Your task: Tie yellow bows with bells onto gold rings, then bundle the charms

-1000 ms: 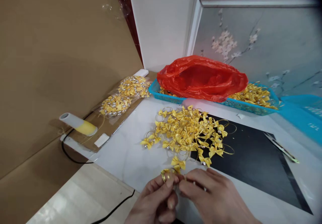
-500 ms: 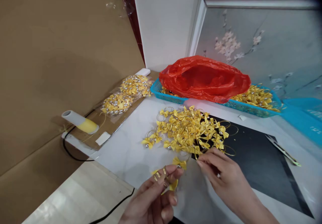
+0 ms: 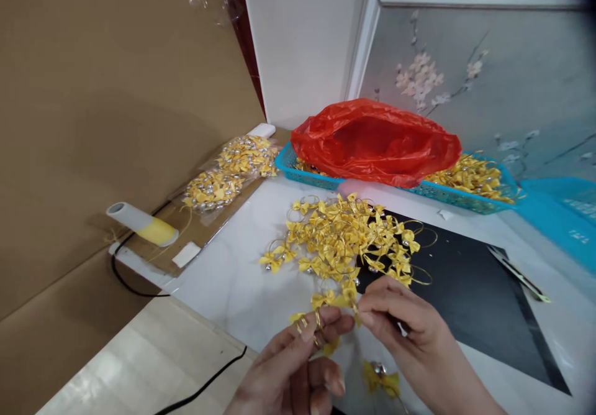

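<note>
My left hand (image 3: 288, 359) is closed around several thin gold cord loops, which circle its fingers, with yellow ribbon bows (image 3: 323, 300) hanging at the fingertips. Just to its right, my right hand (image 3: 412, 334) pinches another yellow bow (image 3: 348, 293) by its gold cord; the exact grip is partly hidden by the fingers. The two hands almost touch. Below them, a blurred bow with a silver bead (image 3: 380, 369) trails a cord. Beyond the fingers, a pile of yellow bows (image 3: 338, 235) with silver beads and gold loops covers part of the white tabletop (image 3: 223, 266).
A black sheet (image 3: 465, 291) carries metal snips (image 3: 519, 273) at the right. Behind the pile, a blue basket (image 3: 310, 179) holds more bows under a red plastic bag (image 3: 372, 148). Bagged bows (image 3: 214, 188) and a grey-yellow cylinder (image 3: 144, 223) lie on cardboard at left.
My right hand has drawn back from the pile's edge toward my left hand, bringing a bow with it. A bow with a silver bead now shows below the hands.
</note>
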Available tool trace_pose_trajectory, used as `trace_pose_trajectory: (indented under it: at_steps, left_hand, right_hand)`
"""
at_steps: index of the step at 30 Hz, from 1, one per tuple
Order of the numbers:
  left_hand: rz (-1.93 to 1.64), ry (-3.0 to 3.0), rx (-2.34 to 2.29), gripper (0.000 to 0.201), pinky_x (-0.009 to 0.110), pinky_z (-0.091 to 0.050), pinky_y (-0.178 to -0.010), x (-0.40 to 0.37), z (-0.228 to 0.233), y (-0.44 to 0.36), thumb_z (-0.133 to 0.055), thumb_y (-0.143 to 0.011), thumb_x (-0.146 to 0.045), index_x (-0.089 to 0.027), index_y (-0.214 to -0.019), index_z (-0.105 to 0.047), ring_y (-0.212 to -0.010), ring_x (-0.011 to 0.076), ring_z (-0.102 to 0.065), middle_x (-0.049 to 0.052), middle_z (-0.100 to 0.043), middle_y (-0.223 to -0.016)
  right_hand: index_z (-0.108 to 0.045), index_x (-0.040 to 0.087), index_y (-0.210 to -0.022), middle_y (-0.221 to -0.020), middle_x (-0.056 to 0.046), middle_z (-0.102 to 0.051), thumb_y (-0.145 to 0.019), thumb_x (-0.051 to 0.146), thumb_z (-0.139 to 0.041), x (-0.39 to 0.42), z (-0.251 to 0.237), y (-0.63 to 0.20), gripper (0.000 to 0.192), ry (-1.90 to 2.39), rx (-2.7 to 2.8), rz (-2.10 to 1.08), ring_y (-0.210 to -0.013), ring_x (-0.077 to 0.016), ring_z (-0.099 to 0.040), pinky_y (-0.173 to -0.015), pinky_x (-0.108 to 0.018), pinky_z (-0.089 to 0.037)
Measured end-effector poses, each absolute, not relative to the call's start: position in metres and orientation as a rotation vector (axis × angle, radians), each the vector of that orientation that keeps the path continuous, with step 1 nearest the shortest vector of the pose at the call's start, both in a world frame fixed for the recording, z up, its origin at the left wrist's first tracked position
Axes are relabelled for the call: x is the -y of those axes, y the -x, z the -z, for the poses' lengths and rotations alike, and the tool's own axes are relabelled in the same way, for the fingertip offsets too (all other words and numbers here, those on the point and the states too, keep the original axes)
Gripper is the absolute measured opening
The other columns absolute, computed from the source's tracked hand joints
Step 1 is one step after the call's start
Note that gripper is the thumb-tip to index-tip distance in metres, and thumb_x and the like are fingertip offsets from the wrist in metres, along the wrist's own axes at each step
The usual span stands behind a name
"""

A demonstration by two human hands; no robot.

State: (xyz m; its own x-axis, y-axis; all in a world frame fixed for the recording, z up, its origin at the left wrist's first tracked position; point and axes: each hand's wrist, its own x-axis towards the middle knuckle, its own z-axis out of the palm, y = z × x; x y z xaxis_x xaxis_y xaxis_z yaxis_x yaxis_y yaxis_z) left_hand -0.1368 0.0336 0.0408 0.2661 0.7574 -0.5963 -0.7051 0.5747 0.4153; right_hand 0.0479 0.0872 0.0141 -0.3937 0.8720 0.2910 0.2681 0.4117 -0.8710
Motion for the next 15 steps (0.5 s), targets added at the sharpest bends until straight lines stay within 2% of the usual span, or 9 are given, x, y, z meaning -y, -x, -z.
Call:
trace_pose_trajectory:
  at_steps: [2, 5, 7, 11, 13, 15]
  left_hand:
    - [-0.989, -0.055, -0.833, 0.024, 0.014, -0.037, -0.043, -0.033, -0.038, 0.135, -0.08, -0.074, -0.027, -0.014, -0.093, -0.078, -0.054, 0.009, -0.062, 0.007, -0.075, -0.083]
    - [-1.004, 0.007, -0.809, 0.022, 0.011, -0.033, -0.042, -0.034, -0.033, 0.133, -0.083, -0.07, -0.024, -0.008, -0.085, -0.078, -0.05, 0.0048, -0.054, 0.002, -0.065, -0.059]
    - [-1.024, 0.075, -0.809, 0.024, 0.01, -0.03, -0.041, -0.036, -0.03, 0.132, -0.086, -0.067, -0.019, -0.005, -0.083, -0.076, -0.05, 0.0025, -0.051, 0.001, -0.063, -0.06]
    - [-1.082, 0.185, -0.842, 0.02, 0.009, -0.029, -0.038, -0.039, -0.029, 0.136, -0.085, -0.065, -0.011, -0.006, -0.081, -0.075, -0.048, -0.0004, -0.046, 0.003, -0.069, -0.079]
    - [-1.111, 0.204, -0.859, 0.019, 0.01, -0.03, -0.037, -0.04, -0.03, 0.14, -0.083, -0.067, -0.011, -0.006, -0.083, -0.075, -0.046, -0.0004, -0.044, 0.004, -0.07, -0.083]
    - [-1.135, 0.206, -0.876, 0.021, 0.011, -0.032, -0.037, -0.039, -0.031, 0.142, -0.082, -0.069, -0.011, -0.006, -0.088, -0.075, -0.047, 0.0008, -0.045, 0.005, -0.071, -0.085]
  right_hand:
    - [-0.066, 0.023, -0.088, -0.08, 0.0, -0.055, -0.094, 0.015, -0.051, -0.084, -0.014, -0.039, 0.019, 0.946, 1.982, -0.921, -0.07, -0.0105, -0.057, -0.06, -0.019, -0.046]
    - [-0.066, 0.021, -0.08, -0.078, -0.001, -0.053, -0.094, 0.012, -0.044, -0.08, -0.016, -0.03, 0.028, 0.928, 2.153, -0.815, -0.063, -0.01, -0.054, -0.056, -0.019, -0.044]
    - [-0.065, 0.022, -0.082, -0.08, -0.001, -0.056, -0.093, 0.01, -0.041, -0.079, -0.021, -0.032, 0.029, 0.908, 2.224, -0.775, -0.066, -0.0108, -0.055, -0.058, -0.02, -0.046]
    - [-0.061, 0.023, -0.102, -0.092, -0.002, -0.061, -0.097, 0.016, -0.041, -0.074, -0.031, -0.057, 0.022, 0.938, 2.351, -0.839, -0.076, -0.0121, -0.062, -0.068, -0.022, -0.051]
    - [-0.061, 0.024, -0.094, -0.085, 0.0, -0.061, -0.101, 0.026, -0.039, -0.067, -0.028, -0.076, 0.023, 0.882, 2.594, -0.798, -0.065, -0.0116, -0.062, -0.059, -0.022, -0.05]
    - [-0.058, 0.025, -0.08, -0.073, 0.002, -0.058, -0.102, 0.035, -0.033, -0.056, -0.018, -0.093, 0.035, 0.757, 2.83, -0.655, -0.052, -0.0115, -0.058, -0.047, -0.023, -0.044]
